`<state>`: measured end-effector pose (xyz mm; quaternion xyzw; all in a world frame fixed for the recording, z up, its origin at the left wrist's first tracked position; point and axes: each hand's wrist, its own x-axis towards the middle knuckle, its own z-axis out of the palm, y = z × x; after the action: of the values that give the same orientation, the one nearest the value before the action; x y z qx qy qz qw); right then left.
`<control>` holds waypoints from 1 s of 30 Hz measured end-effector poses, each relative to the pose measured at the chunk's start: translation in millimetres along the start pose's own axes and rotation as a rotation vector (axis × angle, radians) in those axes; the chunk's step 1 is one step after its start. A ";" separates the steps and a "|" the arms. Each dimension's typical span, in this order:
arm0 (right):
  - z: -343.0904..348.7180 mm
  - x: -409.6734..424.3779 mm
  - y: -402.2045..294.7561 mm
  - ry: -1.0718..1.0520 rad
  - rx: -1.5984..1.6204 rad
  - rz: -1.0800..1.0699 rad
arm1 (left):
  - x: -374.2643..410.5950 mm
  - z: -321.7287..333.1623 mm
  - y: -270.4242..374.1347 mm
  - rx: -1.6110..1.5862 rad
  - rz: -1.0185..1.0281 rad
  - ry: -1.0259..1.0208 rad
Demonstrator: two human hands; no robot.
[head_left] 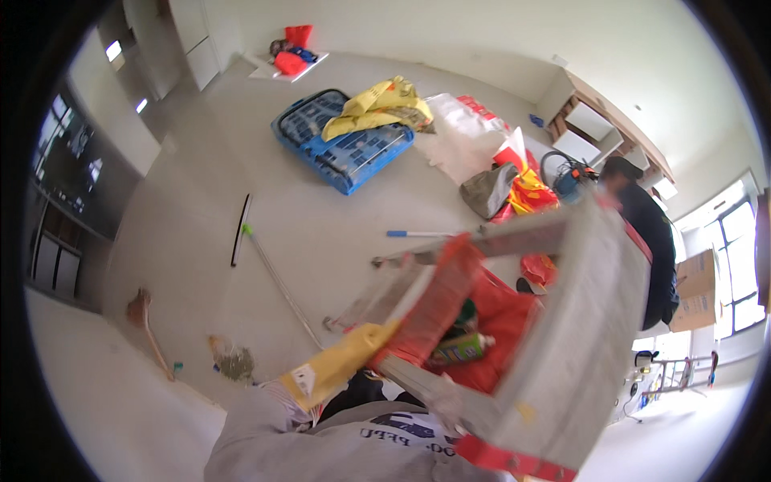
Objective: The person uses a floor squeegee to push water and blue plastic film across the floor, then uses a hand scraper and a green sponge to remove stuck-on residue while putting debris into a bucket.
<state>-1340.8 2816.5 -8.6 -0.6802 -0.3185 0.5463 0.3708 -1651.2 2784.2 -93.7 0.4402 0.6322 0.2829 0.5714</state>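
An aluminium stepladder (578,337) is tilted close in front of my body, blurred. My left hand (346,358), in a yellow glove, grips it at the side rail, beside the edge of a red bag (500,331). The fingertips there are partly hidden. Lower down, my right hand (446,400) shows as a pale, blurred shape around the near rail. The red bag hangs between the ladder's rails. Inside it lies a green bottle or can (461,350) with a light top, next to a darker green item.
A blue plastic crate (343,156) bears a yellow sack (379,108). A squeegee (242,232), a pole (283,283) and a plunger-like tool (140,310) lie leftward. A person (647,247) in dark clothes bends behind the ladder, near a blue vacuum cleaner (569,181) and cardboard boxes (696,289).
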 end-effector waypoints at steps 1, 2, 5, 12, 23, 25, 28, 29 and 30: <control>17.0 3.2 -3.2 -0.040 -0.047 0.032 | -3.8 -26.2 -10.9 0.011 0.007 0.132; 38.8 5.9 -19.1 -0.070 -0.136 0.109 | -7.2 -52.9 -22.0 0.018 0.003 0.247; 103.8 34.4 -6.4 -0.364 -0.740 -0.086 | 0.4 -125.6 -69.2 -0.010 0.023 0.538; 152.6 82.5 4.6 -0.529 -0.476 -0.497 | 41.7 -140.3 -148.0 0.049 -0.077 0.808; -257.1 79.6 131.3 -0.260 -0.249 0.190 | 71.5 140.5 -167.4 0.089 -0.410 0.200; -328.6 71.4 142.1 -0.120 -0.125 0.251 | 102.4 197.7 -128.4 0.186 -0.363 0.001; -406.5 77.5 149.3 -0.013 -0.052 0.249 | 165.7 292.1 -50.8 0.309 -0.246 -0.226; -426.3 79.1 143.4 0.030 -0.007 0.242 | 181.5 333.9 -13.6 0.352 -0.207 -0.238; -439.6 77.0 131.1 0.069 0.030 0.236 | 193.9 367.8 13.9 0.388 -0.172 -0.248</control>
<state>-891.3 2743.8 -103.0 -0.7258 -0.2148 0.5670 0.3248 -1282.8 2907.7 -242.3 0.5177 0.6348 0.0505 0.5714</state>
